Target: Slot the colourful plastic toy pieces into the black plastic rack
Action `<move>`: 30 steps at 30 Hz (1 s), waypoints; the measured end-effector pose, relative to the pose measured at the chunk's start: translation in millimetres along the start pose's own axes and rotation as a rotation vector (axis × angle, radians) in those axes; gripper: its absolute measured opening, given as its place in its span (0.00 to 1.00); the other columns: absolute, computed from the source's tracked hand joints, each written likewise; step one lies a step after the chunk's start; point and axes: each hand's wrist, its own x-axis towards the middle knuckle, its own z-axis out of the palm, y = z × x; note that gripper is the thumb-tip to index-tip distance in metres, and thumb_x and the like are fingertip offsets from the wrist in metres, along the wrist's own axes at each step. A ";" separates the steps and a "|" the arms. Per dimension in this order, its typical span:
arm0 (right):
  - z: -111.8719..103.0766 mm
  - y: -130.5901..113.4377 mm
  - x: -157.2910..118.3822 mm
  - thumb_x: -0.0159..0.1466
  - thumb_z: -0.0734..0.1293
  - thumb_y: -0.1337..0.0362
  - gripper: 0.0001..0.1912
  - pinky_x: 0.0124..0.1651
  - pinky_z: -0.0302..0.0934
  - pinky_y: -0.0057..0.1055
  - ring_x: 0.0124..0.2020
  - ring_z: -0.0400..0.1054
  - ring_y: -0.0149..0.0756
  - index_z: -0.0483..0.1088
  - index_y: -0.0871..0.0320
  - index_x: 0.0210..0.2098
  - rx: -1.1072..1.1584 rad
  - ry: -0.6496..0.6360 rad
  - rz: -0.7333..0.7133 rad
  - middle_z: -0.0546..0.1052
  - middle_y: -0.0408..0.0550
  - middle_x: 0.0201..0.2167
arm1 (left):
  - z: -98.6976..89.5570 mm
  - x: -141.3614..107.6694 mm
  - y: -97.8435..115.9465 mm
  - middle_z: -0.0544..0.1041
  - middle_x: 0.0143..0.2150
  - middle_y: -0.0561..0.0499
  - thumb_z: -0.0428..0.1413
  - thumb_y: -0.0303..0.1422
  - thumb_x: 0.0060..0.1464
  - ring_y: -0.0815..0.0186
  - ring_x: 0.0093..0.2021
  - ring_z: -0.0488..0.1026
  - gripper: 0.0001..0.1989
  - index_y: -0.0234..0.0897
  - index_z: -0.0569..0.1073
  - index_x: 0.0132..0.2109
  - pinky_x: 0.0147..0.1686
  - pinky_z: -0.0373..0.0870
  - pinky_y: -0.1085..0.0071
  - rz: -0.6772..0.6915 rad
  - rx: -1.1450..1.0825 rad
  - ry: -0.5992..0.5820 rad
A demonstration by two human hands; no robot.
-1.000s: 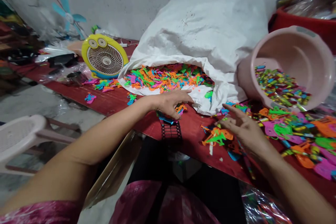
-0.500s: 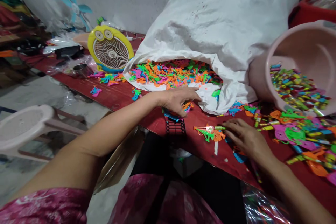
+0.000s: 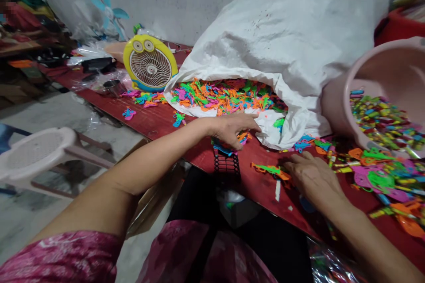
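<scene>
My left hand (image 3: 234,130) arches over a small stack of coloured plastic pieces (image 3: 229,147), thumb and fingers apart, at the table's front edge. Below that stack hangs a black plastic grid (image 3: 226,166). Over to the right, my right hand (image 3: 314,179) has its fingers curled down near the table. By its fingertips lie flat green and orange plastic pieces (image 3: 270,169), shaped like toy guns; whatever the fingers hold is hidden. Behind my hands, a white sack (image 3: 285,48) lies with its mouth towards me, showing many similar pieces (image 3: 229,95).
A pink bucket (image 3: 337,97) on its side holds small coloured tubes (image 3: 385,117). Mixed tubes and plastic pieces (image 3: 381,177) spread along the red table (image 3: 199,152) at right. A yellow fan (image 3: 151,66) stands at back left. A plastic stool (image 3: 43,146) is on the floor.
A shiny wrapped item and a yellow-green tube, by my right fingertips before, no longer show on the green and orange pieces. My left hand keeps its place over the stack. The view has shifted slightly.
</scene>
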 end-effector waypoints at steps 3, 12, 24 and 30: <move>-7.3 -7.7 0.9 0.65 0.59 0.67 0.12 0.29 0.52 0.31 0.26 0.62 0.33 0.72 0.56 0.29 0.040 -0.079 0.060 0.70 0.48 0.30 | -0.6 0.7 -0.3 0.69 0.64 0.41 0.63 0.30 0.44 0.46 0.73 0.49 0.35 0.36 0.67 0.61 0.68 0.50 0.47 0.003 0.001 -0.009; 12.7 -46.6 20.2 0.49 0.75 0.48 0.21 0.34 0.70 0.38 0.30 0.75 0.44 0.78 0.58 0.33 1.109 0.167 0.649 0.81 0.51 0.30 | 1.9 0.2 -3.0 0.69 0.64 0.41 0.62 0.29 0.43 0.48 0.73 0.49 0.34 0.36 0.67 0.60 0.69 0.49 0.49 0.013 -0.004 0.010; 29.0 -100.0 63.4 0.53 0.76 0.53 0.18 0.45 0.70 0.37 0.37 0.75 0.39 0.78 0.58 0.37 1.344 0.185 0.500 0.82 0.48 0.35 | 0.6 0.6 -0.6 0.69 0.63 0.39 0.63 0.33 0.46 0.46 0.72 0.50 0.31 0.34 0.68 0.59 0.68 0.53 0.50 0.007 -0.001 0.008; 46.8 -95.0 65.6 0.56 0.75 0.53 0.16 0.42 0.68 0.35 0.34 0.73 0.37 0.77 0.58 0.36 1.248 0.189 0.371 0.80 0.46 0.33 | 1.5 0.1 -0.4 0.69 0.63 0.39 0.63 0.33 0.48 0.47 0.73 0.49 0.31 0.34 0.68 0.59 0.69 0.47 0.48 0.007 0.014 0.012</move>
